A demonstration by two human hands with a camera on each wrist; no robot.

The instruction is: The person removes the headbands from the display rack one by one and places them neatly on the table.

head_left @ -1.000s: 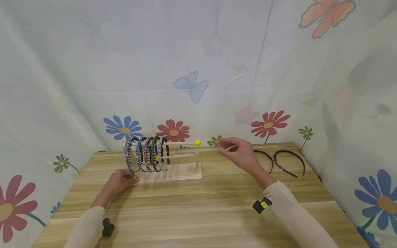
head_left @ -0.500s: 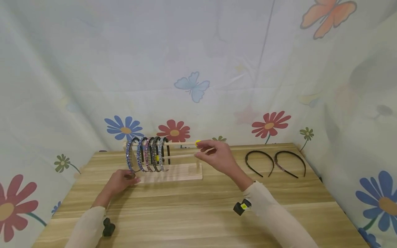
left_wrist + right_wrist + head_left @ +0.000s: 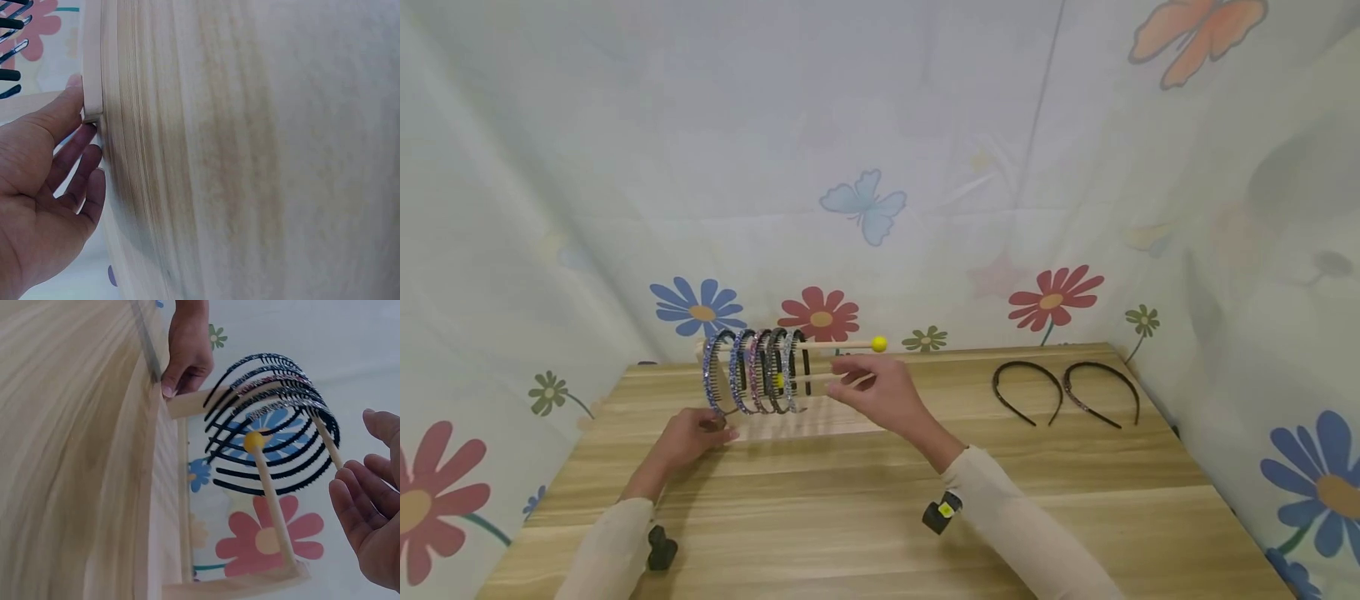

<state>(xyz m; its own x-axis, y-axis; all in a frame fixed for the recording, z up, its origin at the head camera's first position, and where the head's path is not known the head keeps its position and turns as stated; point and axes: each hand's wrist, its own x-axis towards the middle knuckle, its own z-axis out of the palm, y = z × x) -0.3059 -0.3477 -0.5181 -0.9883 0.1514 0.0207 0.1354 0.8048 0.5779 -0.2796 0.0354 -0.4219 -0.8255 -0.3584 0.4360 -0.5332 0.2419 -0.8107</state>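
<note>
A wooden headband stand (image 3: 820, 422) with two horizontal rods rests on the table. Several rhinestone-covered, toothed headbands (image 3: 751, 379) hang side by side on the upper rod toward its left, and a yellow ball (image 3: 878, 343) caps that rod's right end. My left hand (image 3: 688, 437) grips the left end of the stand's base (image 3: 93, 56), thumb on top in the left wrist view. Just right of the hung headbands, in front of the rods, is my right hand (image 3: 880, 392). In the right wrist view its thumb and fingers (image 3: 353, 503) are apart, with nothing between them.
Two dark headbands, one plainer (image 3: 997, 386) and one with pinkish stones (image 3: 1078, 403), lie on the right of the wooden table (image 3: 850, 508). A white cloth backdrop (image 3: 925, 275) with printed flowers and butterflies stands behind and at the sides.
My right hand has moved left from beyond the yellow ball, past it and along the rods toward the hung headbands, uncovering the loose headband it overlapped. The left hand has stayed put.
</note>
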